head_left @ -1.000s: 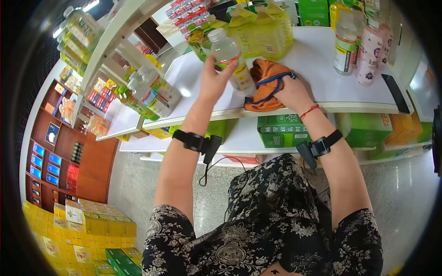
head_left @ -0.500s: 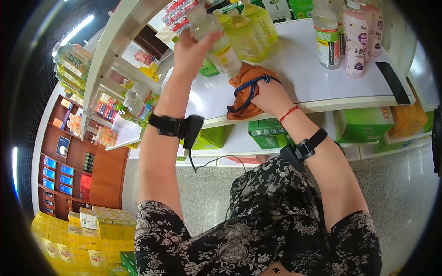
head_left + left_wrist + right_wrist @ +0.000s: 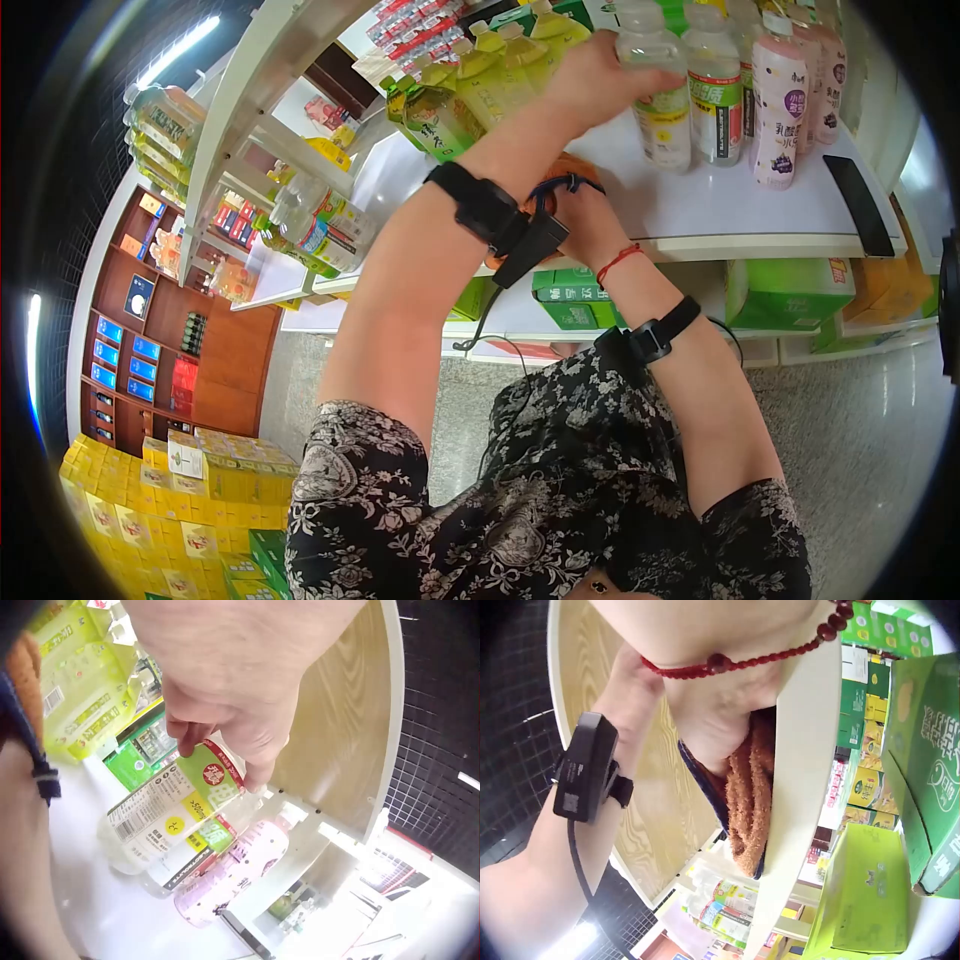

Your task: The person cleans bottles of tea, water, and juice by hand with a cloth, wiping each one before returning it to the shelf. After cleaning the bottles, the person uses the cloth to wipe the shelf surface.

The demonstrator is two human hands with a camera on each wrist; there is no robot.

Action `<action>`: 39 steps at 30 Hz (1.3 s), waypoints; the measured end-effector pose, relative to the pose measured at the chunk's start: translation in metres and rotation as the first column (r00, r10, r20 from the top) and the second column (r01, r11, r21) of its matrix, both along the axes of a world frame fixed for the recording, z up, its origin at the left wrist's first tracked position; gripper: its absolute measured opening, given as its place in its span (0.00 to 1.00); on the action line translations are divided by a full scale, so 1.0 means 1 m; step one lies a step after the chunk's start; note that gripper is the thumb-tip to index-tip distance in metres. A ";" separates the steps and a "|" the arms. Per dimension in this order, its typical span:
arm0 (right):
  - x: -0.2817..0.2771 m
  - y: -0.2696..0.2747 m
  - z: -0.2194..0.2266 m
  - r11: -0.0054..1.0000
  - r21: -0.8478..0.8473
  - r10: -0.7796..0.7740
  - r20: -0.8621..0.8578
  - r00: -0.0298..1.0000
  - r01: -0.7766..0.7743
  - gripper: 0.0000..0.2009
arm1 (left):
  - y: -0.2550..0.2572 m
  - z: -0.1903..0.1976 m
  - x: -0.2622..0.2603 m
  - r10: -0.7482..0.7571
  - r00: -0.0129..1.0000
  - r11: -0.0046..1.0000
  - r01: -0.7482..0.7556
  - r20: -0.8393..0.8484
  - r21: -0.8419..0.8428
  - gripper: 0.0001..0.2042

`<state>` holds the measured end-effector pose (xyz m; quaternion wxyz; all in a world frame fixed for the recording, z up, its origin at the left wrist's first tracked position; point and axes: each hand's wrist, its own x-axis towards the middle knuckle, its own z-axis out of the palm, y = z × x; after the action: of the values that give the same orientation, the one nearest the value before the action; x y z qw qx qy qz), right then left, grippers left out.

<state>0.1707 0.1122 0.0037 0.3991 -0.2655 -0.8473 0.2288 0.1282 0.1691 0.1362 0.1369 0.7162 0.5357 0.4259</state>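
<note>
Our right hand rests on the cloth, fingers hidden, grip unclear; our left hand pinches the bottle on the white shelf. Beyond, yellow boxes, speckled floor, brown cabinet.

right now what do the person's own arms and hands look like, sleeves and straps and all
Short black sleeves carry a pale floral print. The left forearm wears a black strap with a boxy black camera and thin black cable; the right has a matching strap and, nearer the hand, a red bracelet with darker beads.
</note>
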 end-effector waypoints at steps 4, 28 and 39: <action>-0.005 0.006 -0.007 0.997 0.021 0.078 -0.054 0.996 -0.077 0.11 | 0.002 -0.010 0.010 0.020 1.000 0.994 -0.021 -0.005 -0.106 0.36; -0.005 -0.004 0.008 0.980 -0.195 -0.038 0.022 0.999 0.041 0.21 | -0.158 -0.006 -0.209 0.698 0.713 0.644 -0.663 0.061 0.382 0.24; -0.004 0.006 0.002 0.965 -0.225 -0.110 0.106 0.988 0.132 0.23 | -0.281 -0.065 -0.361 0.863 0.394 0.387 -0.918 0.316 0.086 0.36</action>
<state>0.1664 0.1181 0.0058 0.3389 -0.3717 -0.8146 0.2886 -0.2324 -0.1122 0.0714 -0.1465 0.2724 0.7606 0.5708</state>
